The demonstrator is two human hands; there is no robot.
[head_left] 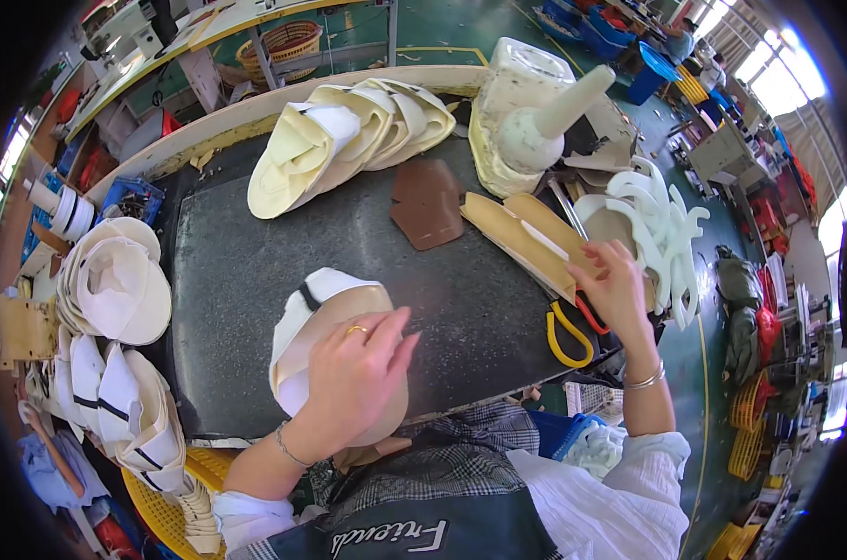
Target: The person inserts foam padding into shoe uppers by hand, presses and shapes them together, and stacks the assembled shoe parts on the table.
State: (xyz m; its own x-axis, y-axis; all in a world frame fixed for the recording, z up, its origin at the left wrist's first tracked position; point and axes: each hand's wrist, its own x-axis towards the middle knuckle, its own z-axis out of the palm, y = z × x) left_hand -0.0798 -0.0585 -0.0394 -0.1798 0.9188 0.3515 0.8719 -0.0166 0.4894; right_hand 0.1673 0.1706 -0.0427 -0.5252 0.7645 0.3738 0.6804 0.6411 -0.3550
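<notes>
My left hand is over a white and beige piece shaped like a shoe upper, which has a short black strip near its top. Its fingers are bent and point right, the thumb a little apart, with nothing visible in them; the hand hides part of the piece. To the right, my right hand hovers by the near end of folded tan pieces, thumb and forefinger apart. Scissors with yellow and red handles lie just below it. A brown flat piece rests on the dark worktop.
Cream uppers lie overlapped at the back. A white stand with a rounded post rises behind the tan pieces. White curved cut-outs are heaped at right. More stacked uppers line the left edge, above a yellow basket.
</notes>
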